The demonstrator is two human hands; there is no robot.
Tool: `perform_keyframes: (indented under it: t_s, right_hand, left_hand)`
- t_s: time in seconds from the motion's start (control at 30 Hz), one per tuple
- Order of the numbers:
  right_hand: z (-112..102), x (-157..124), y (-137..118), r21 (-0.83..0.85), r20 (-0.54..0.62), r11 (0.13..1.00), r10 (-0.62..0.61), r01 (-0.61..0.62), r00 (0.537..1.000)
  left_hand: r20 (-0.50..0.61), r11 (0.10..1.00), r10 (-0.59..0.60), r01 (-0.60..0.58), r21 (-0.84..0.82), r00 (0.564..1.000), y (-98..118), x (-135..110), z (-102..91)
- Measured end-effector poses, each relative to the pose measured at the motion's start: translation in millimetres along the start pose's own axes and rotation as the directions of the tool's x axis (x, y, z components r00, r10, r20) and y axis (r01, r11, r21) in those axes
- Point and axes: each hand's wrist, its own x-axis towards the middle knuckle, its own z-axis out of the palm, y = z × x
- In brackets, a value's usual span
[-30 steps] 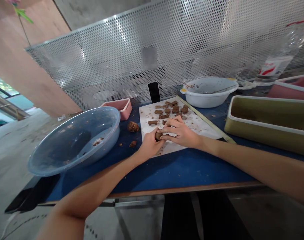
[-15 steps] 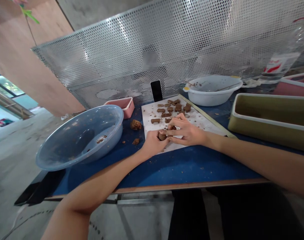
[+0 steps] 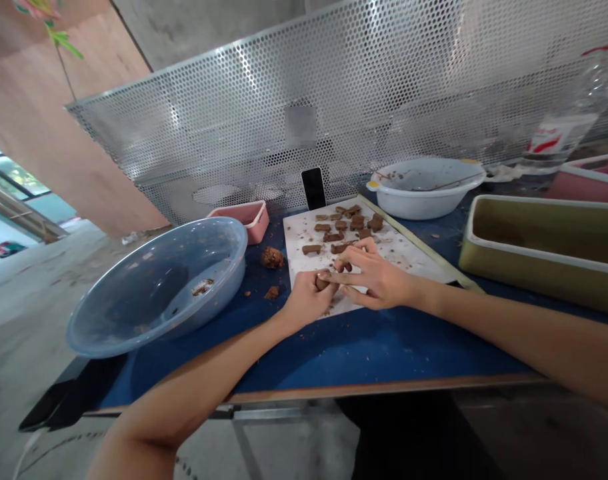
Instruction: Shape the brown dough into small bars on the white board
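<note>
My left hand and my right hand meet over the near edge of a white board. Both pinch a small brown clay lump between their fingertips. Several shaped brown clay pieces lie at the far end of the board. A rough clay ball and a smaller crumb sit on the blue tabletop just left of the board.
A large blue basin stands at left, a pink box behind it. A phone leans on the perforated metal screen. A white bowl and an olive trough stand at right. The table's edge runs near me.
Both hands stay together on the clay lump, with fingers shifting a little around it. The view has drifted slightly; nothing else on the table has moved.
</note>
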Motion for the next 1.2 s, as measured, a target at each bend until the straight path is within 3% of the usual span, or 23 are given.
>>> perform_keyframes:
  t_s: [0.17,0.33,0.53,0.7,0.83,0.97,1.2]
  right_hand:
    - [2,-1,-1,0.0,0.045,1.0,0.006,-0.006,0.999]
    - [5,0,-4,-0.075,-0.033,0.996,0.037,-0.039,0.999]
    - [12,-6,-19,-0.085,0.008,0.976,0.2,-0.199,0.98]
    - [12,-10,-22,-0.013,0.029,0.987,0.158,-0.157,0.987]
    - [12,-10,-20,-0.047,0.005,0.972,0.232,-0.231,0.973]
    - [12,-11,-20,-0.004,-0.005,0.983,0.185,-0.185,0.983]
    - [13,-15,-18,0.011,-0.013,0.979,0.205,-0.205,0.979]
  left_hand:
    - [-0.02,1.0,0.023,-0.024,-0.015,1.0,-4,2,-0.4]
    - [-0.081,0.999,-0.03,0.027,-0.039,0.996,0,3,-1.4]
    - [-0.038,0.997,-0.067,0.065,-0.047,0.997,1,-3,-2.7]
    - [0.036,0.993,-0.071,0.074,-0.089,0.997,1,-7,-3.2]
    - [-0.018,0.992,-0.109,0.107,-0.07,0.994,1,-6,-2.8]
    - [0.011,0.993,-0.085,0.086,-0.085,0.996,2,-5,-2.9]
    - [-0.006,0.991,-0.116,0.115,-0.075,0.993,6,-6,-3.3]
